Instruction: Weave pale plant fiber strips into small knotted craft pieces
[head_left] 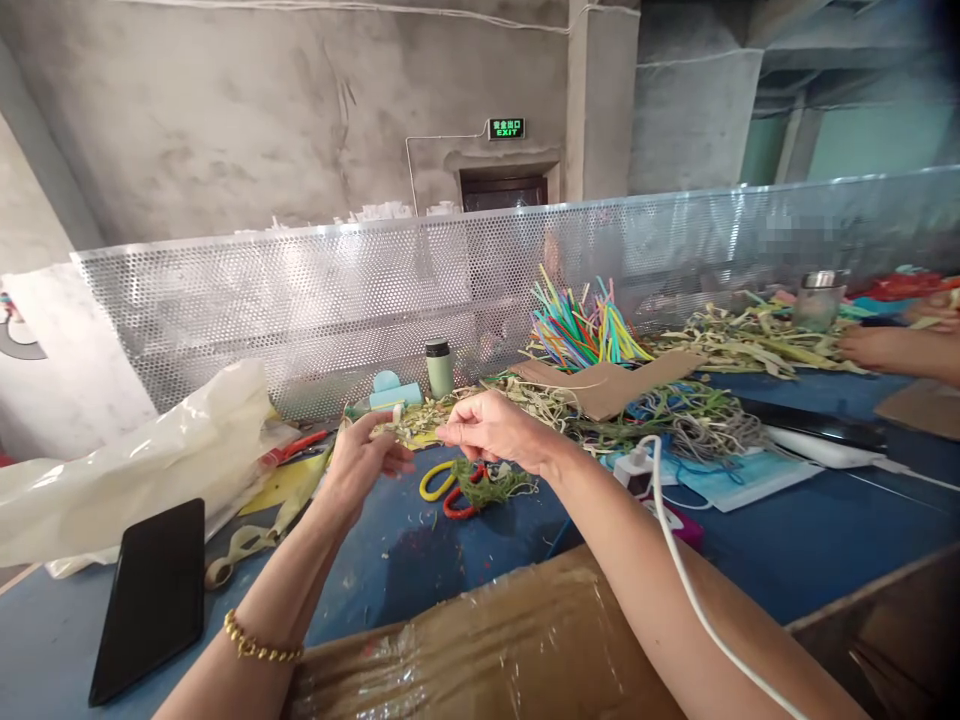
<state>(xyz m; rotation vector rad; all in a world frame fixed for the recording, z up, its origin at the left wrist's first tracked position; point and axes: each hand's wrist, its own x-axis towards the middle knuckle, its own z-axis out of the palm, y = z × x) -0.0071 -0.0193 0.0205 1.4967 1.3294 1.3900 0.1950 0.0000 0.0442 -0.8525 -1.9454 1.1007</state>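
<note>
My left hand is raised over the blue table with its fingers curled. Something small and white shows at its upper fingertips, too small to name. Facing it, my right hand has thumb and forefinger pinched together; what lies between them cannot be made out. Pale dried plant strips lie behind the gap between both hands. Just below them on the table are scissors with a yellow and a red handle loop, partly covered by a green stringy tuft.
A cardboard box is nearest me. A black tablet-like slab and plastic sheeting lie left. Behind are a green bottle, colourful pipe cleaners and a perforated metal screen. A white cable crosses my right arm. Another person's hand works right.
</note>
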